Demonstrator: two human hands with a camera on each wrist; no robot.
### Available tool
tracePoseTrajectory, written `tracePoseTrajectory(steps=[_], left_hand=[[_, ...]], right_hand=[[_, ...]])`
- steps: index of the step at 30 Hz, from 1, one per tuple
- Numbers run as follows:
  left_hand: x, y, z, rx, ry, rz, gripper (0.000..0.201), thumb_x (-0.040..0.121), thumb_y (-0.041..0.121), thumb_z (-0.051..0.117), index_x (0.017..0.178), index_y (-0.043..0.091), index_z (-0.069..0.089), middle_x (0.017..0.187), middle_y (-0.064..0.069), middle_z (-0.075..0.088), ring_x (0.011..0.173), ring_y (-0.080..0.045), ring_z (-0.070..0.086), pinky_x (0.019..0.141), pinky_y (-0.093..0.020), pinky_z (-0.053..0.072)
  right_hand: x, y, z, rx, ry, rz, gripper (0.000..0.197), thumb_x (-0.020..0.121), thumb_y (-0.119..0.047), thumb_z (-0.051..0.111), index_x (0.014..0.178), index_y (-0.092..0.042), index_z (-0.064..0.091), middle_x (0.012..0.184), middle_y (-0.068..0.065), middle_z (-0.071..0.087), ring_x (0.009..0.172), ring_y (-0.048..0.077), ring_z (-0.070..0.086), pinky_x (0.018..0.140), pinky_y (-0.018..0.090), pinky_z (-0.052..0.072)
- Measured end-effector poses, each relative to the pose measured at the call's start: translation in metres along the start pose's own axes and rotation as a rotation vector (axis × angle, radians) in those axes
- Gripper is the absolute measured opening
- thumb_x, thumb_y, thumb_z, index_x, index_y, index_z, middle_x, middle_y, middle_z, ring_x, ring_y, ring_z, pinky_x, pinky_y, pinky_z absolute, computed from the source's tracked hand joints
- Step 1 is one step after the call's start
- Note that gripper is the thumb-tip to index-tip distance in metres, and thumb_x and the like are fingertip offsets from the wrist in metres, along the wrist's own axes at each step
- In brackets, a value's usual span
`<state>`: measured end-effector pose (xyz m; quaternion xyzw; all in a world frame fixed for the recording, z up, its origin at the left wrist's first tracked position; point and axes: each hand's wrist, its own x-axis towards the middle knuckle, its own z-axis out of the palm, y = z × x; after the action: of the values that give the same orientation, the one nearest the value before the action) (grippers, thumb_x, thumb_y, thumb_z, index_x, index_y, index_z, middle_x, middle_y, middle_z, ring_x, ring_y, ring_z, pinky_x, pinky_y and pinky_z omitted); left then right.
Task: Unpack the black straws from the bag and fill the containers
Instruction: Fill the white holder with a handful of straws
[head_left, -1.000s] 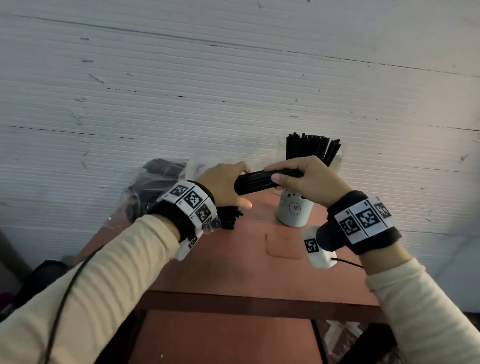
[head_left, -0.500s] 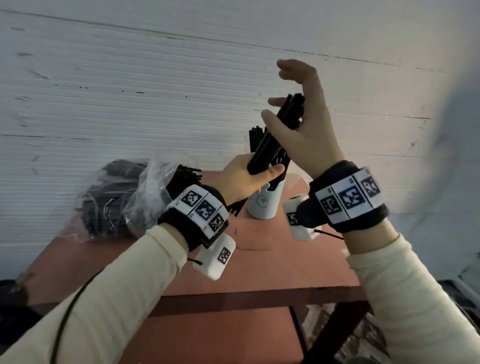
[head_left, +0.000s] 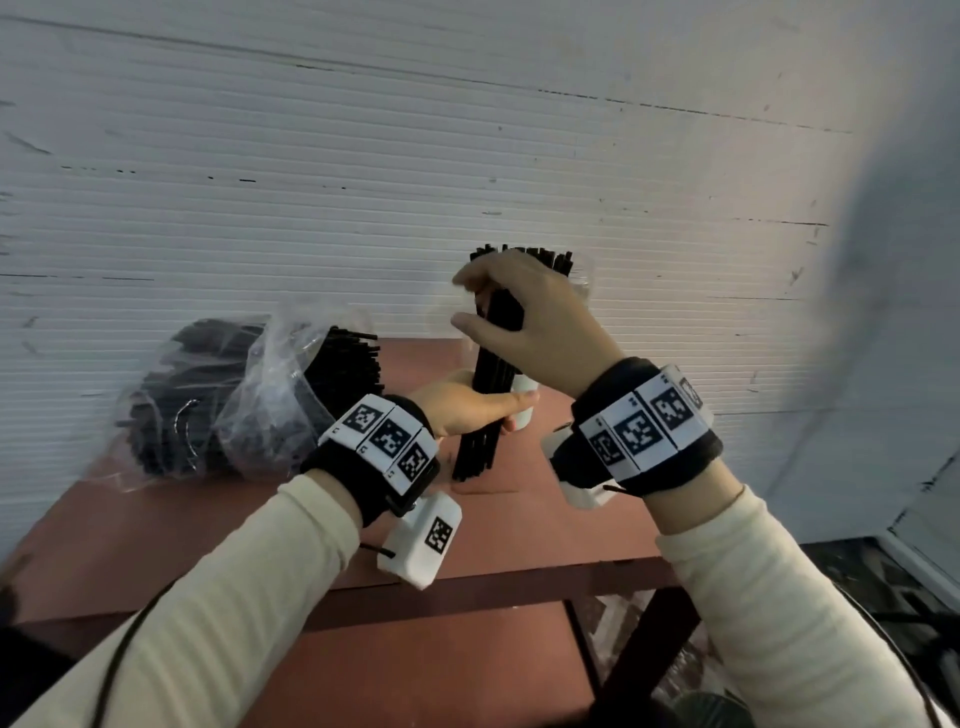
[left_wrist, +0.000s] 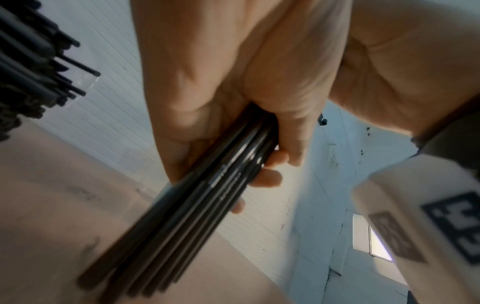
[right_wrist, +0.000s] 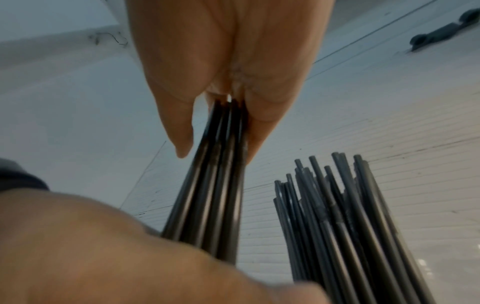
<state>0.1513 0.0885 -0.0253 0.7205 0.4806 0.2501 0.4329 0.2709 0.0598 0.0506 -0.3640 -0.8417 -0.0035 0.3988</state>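
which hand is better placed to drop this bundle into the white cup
Probably the right hand: it grips the bundle near its top, beside the white cup and its straws. The left hand holds it lower down.

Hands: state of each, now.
Left hand: grips the straw bundle low.
Right hand: grips the same bundle near its top.

Left hand (left_wrist: 233, 86) grips a bundle of black straws (left_wrist: 187, 222), fingers (left_wrist: 270, 179) curled round it. Bundle slants down-left over the reddish bench (left_wrist: 52, 205). More straw ends (left_wrist: 39, 67) show top left. White ribbed wall (left_wrist: 259, 236) behind.
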Motion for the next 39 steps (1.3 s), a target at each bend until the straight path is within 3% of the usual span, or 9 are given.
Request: tracePoseTrajectory(steps=[3, 6, 12, 17, 23, 29, 32, 35, 39], left_hand=[[-0.003, 0.006, -0.005, -0.088, 0.037, 0.039, 0.045, 0.071, 0.065, 0.064, 0.057, 0.023, 0.063, 0.065, 0.003, 0.066, 0.089, -0.023, 0.069, 0.1, -0.045, 0.047], [-0.009, 0.013, -0.011, -0.166, -0.002, 0.113, 0.036, 0.089, 0.044, 0.064, 0.063, 0.019, 0.056, 0.061, 0.003, 0.057, 0.081, -0.022, 0.068, 0.096, -0.043, 0.05], [-0.024, 0.027, -0.008, 0.016, -0.274, 0.179, 0.036, 0.09, 0.036, 0.066, 0.075, 0.003, 0.058, 0.07, -0.006, 0.061, 0.081, -0.025, 0.071, 0.093, -0.042, 0.054], [-0.02, 0.023, -0.001, 0.114, -0.074, 0.203, 0.044, 0.075, 0.055, 0.074, 0.093, 0.016, 0.066, 0.084, 0.0, 0.072, 0.087, -0.015, 0.069, 0.092, -0.042, 0.053], [-0.001, 0.024, -0.001, -0.04, 0.518, 0.13, 0.09, 0.058, 0.04, 0.09, 0.12, 0.021, 0.028, 0.12, -0.007, 0.048, 0.102, -0.015, 0.054, 0.073, -0.021, 0.043], [0.046, 0.015, -0.007, -0.046, 0.39, -0.026, 0.147, 0.034, 0.048, 0.092, 0.148, 0.021, 0.003, 0.14, -0.005, 0.042, 0.128, -0.019, 0.046, 0.107, -0.037, 0.041], [0.061, 0.011, -0.013, -0.004, 0.309, -0.024, 0.123, 0.046, 0.039, 0.095, 0.143, 0.015, 0.024, 0.124, 0.009, 0.049, 0.115, -0.01, 0.048, 0.099, -0.029, 0.042], [0.065, 0.007, -0.018, 0.064, 0.262, 0.002, 0.1, 0.047, 0.04, 0.095, 0.131, 0.019, 0.045, 0.118, 0.007, 0.059, 0.112, -0.014, 0.057, 0.098, -0.035, 0.049], [0.067, 0.001, -0.022, 0.082, 0.218, 0.006, 0.1, 0.041, 0.047, 0.09, 0.13, 0.025, 0.05, 0.119, 0.008, 0.063, 0.113, -0.015, 0.058, 0.099, -0.04, 0.049]], right_hand=[[-0.004, 0.001, -0.014, 0.02, 0.106, 0.112, 0.067, 0.077, -0.039, 0.078, 0.132, -0.015, 0.046, 0.12, 0.0, 0.053, 0.103, 0.009, 0.055, 0.089, 0.012, 0.044], [-0.012, 0.005, -0.023, 0.08, 0.156, 0.243, 0.081, 0.068, -0.048, 0.082, 0.132, -0.019, 0.043, 0.118, -0.002, 0.049, 0.097, 0.006, 0.053, 0.08, 0.016, 0.047], [-0.022, 0.011, -0.022, 0.313, -0.243, 0.293, 0.031, 0.078, -0.035, 0.079, 0.099, -0.015, 0.069, 0.099, 0.009, 0.067, 0.091, 0.017, 0.064, 0.08, 0.033, 0.054], [-0.016, 0.015, -0.026, 0.307, -0.146, 0.242, 0.015, 0.084, -0.01, 0.071, 0.081, 0.004, 0.066, 0.073, 0.012, 0.065, 0.069, 0.015, 0.063, 0.066, 0.031, 0.052], [0.011, 0.033, -0.065, 0.387, 0.299, 0.311, 0.013, 0.082, -0.004, 0.067, 0.071, -0.008, 0.061, 0.058, -0.01, 0.057, 0.051, -0.002, 0.052, 0.05, 0.011, 0.039], [0.03, 0.047, -0.076, 0.348, 0.311, 0.351, 0.01, 0.081, -0.009, 0.067, 0.074, -0.003, 0.062, 0.06, -0.003, 0.054, 0.048, 0.003, 0.048, 0.046, 0.013, 0.035], [0.034, 0.056, -0.072, 0.282, 0.265, 0.364, 0.016, 0.082, -0.012, 0.068, 0.074, 0.002, 0.063, 0.057, -0.007, 0.055, 0.047, 0.0, 0.048, 0.048, 0.012, 0.037], [0.037, 0.063, -0.066, 0.226, 0.22, 0.353, 0.034, 0.081, -0.018, 0.067, 0.081, 0.014, 0.058, 0.064, 0.011, 0.052, 0.048, 0.01, 0.044, 0.047, 0.02, 0.037], [0.045, 0.067, -0.058, 0.173, 0.181, 0.312, 0.027, 0.082, -0.014, 0.064, 0.079, 0.012, 0.06, 0.066, 0.018, 0.056, 0.047, 0.006, 0.047, 0.047, 0.018, 0.039]])
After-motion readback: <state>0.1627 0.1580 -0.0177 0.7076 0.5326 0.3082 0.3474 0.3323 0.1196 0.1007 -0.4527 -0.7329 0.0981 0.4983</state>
